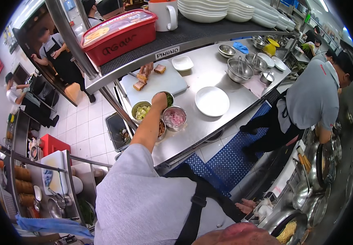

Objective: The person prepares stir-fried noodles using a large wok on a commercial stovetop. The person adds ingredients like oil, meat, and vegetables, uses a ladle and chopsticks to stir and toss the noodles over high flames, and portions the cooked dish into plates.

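Note:
My left hand [159, 101] reaches over a metal bowl of chopped greens [170, 99], its fingertips hidden in or behind the bowl. Around it stand a bowl of pale green diced vegetable [142, 112], a bowl of sliced pink onion [175, 118] and a bowl of brown bits [161, 128] partly covered by my forearm. A round white plate [212, 101] lies to the right. Behind the bowls, another person's hand [146, 68] touches browned meat pieces [140, 82] on a white cutting board [164, 83]. My right hand is out of view.
A metal shelf [191, 43] with a red plastic tub [118, 33], a white mug [164, 15] and stacked dishes [203, 9] overhangs the steel table. Mixing bowls [240, 69] stand further right. A co-worker [314, 92] works at the stove, near a pan of noodles [287, 231].

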A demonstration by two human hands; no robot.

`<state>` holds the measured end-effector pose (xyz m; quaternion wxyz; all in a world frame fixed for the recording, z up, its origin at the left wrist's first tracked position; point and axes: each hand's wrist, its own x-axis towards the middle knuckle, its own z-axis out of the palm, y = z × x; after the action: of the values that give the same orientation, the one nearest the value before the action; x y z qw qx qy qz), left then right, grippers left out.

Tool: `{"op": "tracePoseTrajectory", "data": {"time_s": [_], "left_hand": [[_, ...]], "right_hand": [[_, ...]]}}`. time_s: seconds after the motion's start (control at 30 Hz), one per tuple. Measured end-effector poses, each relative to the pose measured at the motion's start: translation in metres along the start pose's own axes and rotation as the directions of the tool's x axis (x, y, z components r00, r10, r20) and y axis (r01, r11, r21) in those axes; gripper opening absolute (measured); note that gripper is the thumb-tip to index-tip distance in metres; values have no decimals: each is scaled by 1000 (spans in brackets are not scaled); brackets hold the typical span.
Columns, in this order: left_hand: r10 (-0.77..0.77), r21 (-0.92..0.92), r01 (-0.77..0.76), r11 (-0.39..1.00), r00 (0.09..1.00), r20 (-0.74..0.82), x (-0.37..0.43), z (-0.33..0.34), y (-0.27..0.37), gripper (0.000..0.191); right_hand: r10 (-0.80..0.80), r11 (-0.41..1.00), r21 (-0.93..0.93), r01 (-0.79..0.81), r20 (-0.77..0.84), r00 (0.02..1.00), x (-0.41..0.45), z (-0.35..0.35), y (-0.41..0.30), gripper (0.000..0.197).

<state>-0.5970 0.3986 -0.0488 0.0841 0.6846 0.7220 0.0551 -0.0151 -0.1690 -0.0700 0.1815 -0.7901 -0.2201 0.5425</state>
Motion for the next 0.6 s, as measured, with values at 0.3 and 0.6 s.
{"op": "tracePoseTrajectory", "data": {"time_s": [0.3, 0.6], "left_hand": [[56, -86, -69, 994, 987, -148, -7, -8, 1, 17], [45, -120, -94, 988, 933, -358, -16, -15, -23, 17]], "right_hand": [[286, 955, -73, -287, 482, 828, 103, 29, -17, 66], [344, 923, -67, -380, 589, 731, 130, 22, 5, 69]]}}
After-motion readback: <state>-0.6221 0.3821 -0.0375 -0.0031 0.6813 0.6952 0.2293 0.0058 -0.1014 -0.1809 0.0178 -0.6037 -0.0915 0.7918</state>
